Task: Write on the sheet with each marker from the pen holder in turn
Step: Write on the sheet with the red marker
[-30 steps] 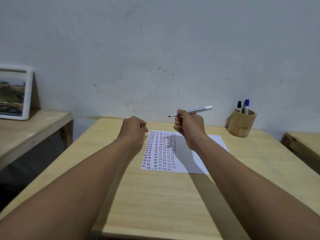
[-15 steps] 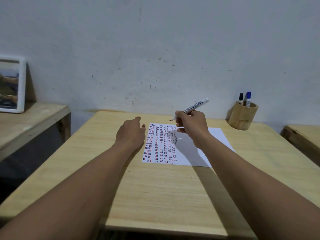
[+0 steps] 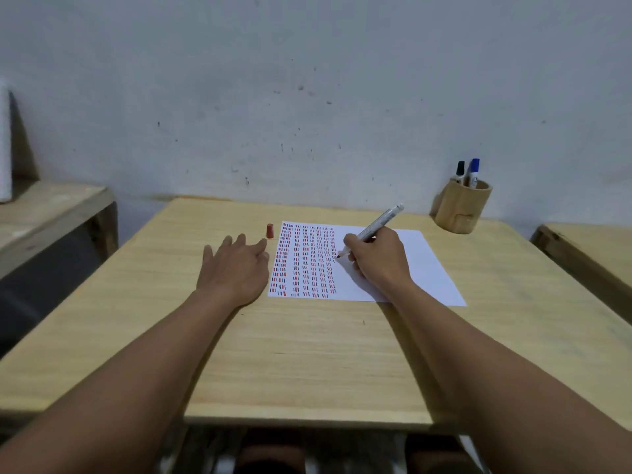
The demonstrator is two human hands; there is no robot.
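Note:
A white sheet lies on the wooden table, its left half filled with columns of short red, black and blue strokes. My right hand grips a red marker with its tip touching the sheet beside the last column. The marker's red cap stands on the table just off the sheet's top left corner. My left hand rests flat on the table, fingers spread, beside the sheet's left edge. At the back right a wooden pen holder holds a black marker and a blue marker.
A grey wall stands right behind the table. A lower wooden bench is at the left with a white-framed object at the frame edge. Another wooden surface lies at the right.
My left hand set the red cap down on the table and opened flat. My right hand lowered the marker from above the sheet until its tip met the paper.

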